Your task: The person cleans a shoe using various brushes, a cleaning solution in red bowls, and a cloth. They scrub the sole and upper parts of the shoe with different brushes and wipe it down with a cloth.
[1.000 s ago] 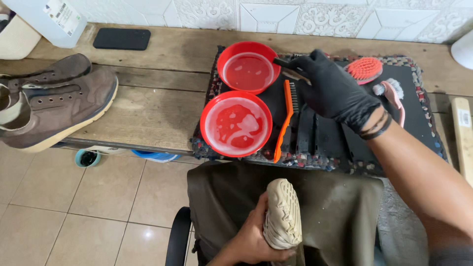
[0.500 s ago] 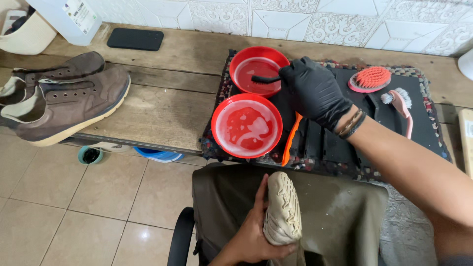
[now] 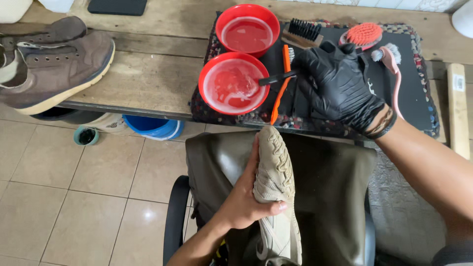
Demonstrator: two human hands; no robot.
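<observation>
My left hand (image 3: 245, 199), bare, grips a beige shoe (image 3: 276, 187) sole-up over an olive apron (image 3: 325, 197) on my lap. My right hand (image 3: 340, 86), in a black glove, holds a small black brush (image 3: 275, 78) by its handle, with the tip dipped into the nearer red bowl (image 3: 233, 83) of foamy liquid. A second red bowl (image 3: 248, 29) of liquid stands just behind it.
Both bowls sit on a dark mat (image 3: 419, 59) on a wooden bench (image 3: 148, 74). On the mat lie an orange brush (image 3: 280, 83), a black-bristled wooden brush (image 3: 303, 32), a round orange brush (image 3: 363, 34) and a pink tool (image 3: 389, 64). Brown shoes (image 3: 54, 69) rest at left; tubs (image 3: 152, 127) below.
My right hand drew the black brush from the far bowl toward me and dipped it into the nearer bowl. The view also shifted closer. My left hand kept its hold on the shoe.
</observation>
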